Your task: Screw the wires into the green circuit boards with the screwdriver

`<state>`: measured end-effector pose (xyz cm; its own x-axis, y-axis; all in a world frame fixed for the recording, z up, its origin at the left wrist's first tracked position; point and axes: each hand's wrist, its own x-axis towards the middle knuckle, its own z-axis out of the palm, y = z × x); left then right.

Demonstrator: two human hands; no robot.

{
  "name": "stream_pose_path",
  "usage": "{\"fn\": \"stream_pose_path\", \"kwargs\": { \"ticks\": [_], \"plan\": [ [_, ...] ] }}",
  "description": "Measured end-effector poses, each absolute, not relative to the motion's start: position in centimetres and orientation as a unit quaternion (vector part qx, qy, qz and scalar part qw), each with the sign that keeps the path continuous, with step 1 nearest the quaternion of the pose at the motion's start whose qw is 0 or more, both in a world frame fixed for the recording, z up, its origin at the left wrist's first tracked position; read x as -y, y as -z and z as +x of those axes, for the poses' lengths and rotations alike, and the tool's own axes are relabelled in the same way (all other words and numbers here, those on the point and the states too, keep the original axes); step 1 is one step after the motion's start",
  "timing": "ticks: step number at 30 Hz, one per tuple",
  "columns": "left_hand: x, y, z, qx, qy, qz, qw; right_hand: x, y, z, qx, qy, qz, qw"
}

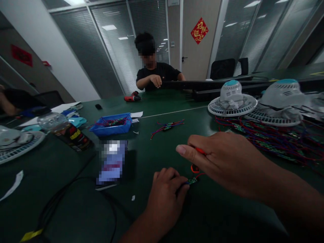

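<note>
My left hand (165,195) pinches one end of a small green circuit board (192,181) with wires, low over the green table. A red wire leads from the board's other end toward my right hand (222,160). That hand is closed, thumb pointing left, around a tool with a red handle (200,151); most of it is hidden, so its kind does not show. Just beneath the fist, close to the board, shows an orange-and-black piece (194,168). I cannot tell whether it belongs to the tool. Beyond my hands lies another wired circuit board (168,126).
Many wired boards (273,143) are heaped at right, beside white fan-like housings (232,101). A blue tray (111,131) of boards, a blurred phone-like object (112,163), a bottle (73,135) and black cables (68,185) occupy the left. A person (157,72) sits opposite, near a red power drill (132,98).
</note>
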<state>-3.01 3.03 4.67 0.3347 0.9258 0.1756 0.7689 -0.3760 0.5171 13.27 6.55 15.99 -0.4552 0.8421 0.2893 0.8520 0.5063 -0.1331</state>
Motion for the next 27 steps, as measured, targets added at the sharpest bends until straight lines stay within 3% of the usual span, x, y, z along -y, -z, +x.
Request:
{"fn": "stream_pose_path", "kwargs": {
  "ticks": [13,23,27],
  "plan": [
    [-3.1,-5.1,-2.9,-0.528,-0.206,0.804,0.179,-5.7,-17.6,13.0,0.851,0.012,-0.523,0.051],
    [-3.1,-4.9,-3.1,-0.527,-0.209,0.803,0.181,-5.9,-16.5,13.5,0.883,0.02,-0.457,0.104],
    [-3.3,-4.9,-3.0,-0.528,-0.207,0.803,0.181,-5.9,-16.6,13.7,0.869,-0.065,-0.469,0.146]
  ]
}}
